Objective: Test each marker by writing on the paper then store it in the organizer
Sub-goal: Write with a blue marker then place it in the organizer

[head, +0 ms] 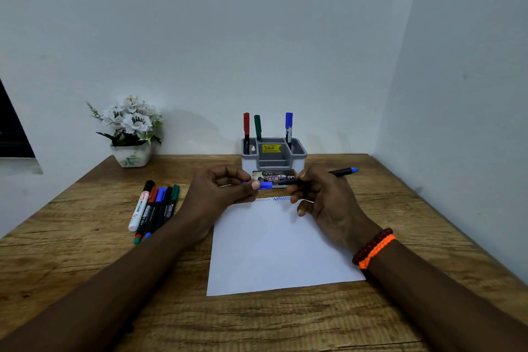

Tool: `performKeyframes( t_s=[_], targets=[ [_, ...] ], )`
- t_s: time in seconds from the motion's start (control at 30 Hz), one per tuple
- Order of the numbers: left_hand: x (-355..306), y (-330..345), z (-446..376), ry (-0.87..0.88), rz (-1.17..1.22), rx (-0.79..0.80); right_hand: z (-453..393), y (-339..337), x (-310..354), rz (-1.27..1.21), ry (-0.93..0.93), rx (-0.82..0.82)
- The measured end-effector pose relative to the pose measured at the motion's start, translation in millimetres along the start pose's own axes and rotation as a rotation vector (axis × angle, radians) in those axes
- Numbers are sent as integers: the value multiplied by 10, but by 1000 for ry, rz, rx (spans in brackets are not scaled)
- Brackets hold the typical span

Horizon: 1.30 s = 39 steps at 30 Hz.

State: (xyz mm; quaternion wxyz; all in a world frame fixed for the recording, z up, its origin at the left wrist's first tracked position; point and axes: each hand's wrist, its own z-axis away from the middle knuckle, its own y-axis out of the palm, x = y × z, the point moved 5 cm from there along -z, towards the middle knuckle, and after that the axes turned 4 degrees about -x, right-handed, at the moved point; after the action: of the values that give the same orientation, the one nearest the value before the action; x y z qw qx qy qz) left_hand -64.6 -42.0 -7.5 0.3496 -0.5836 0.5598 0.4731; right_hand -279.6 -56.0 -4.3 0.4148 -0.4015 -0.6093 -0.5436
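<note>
Hands cap a blue marker (340, 172) above the paper (274, 248).
Left hand (225, 191) pinches the blue cap (265, 185); right hand (323, 197) grips the barrel.

A wooden table (400, 223) fills the lower view. At its back left corner stands a white pot (132, 155) holding white flowers (130, 117). Behind the table rise pale walls (257, 37), with a dark window edge (11, 128) far left of the pot.

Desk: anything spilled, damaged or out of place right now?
Nothing stands out. The organizer stands upright with three markers in it, the paper lies flat, and five spare markers lie together at its left.
</note>
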Motion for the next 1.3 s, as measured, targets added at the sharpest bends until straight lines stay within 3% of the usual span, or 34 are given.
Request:
performKeyframes(
  t_s=[0.6,1.3],
  targets=[
    [-78,79,98,-7,-138,62,22,65,-10,103,-30,110],
    [-217,184,236,-64,-41,84,92,32,-36,96,12,241]
  ],
)
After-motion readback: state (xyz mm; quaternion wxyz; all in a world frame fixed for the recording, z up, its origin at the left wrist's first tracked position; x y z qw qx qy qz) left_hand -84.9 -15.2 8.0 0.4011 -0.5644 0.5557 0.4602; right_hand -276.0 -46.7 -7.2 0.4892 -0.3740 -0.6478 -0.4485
